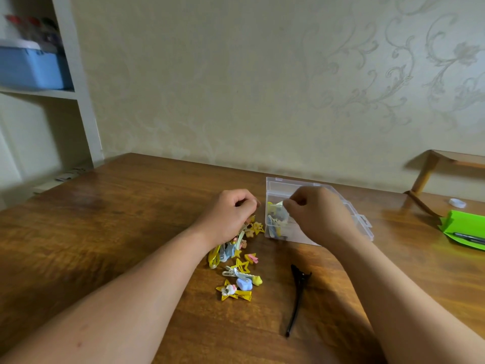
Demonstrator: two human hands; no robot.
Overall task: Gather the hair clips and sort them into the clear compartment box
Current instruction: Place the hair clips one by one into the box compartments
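1. While both bare forearms reach across a brown wooden table, the left hand sits on the far end of a pile of hair clips. Its fingers are curled down into the pile. I cannot tell whether they are gripping anything.
2. The pile lies near the middle of the table, just left of the clear box. It is mostly yellow stars and snap clips, with some pale blue, white and pink pieces. It trails from under the left hand back toward the person.
3. The right hand hovers over the clear box with its fingers curled. Thumb and forefinger pinch a pale yellow clip above the compartment at the left end of the box.
4. That compartment already holds a small heap of yellow and blue sorted clips. The right hand hides much of the rest of the box.
5. A long black clip lies alone on the table, nearer the person, between the two forearms and apart from the pile.
6. At the right edge of the table lies a bright green folder with a pen on it. A small white object, too blurred to identify, sits just behind it.
7. On the far left, a white shelf holds a blue bin. Pale patterned wallpaper covers the wall behind the table.
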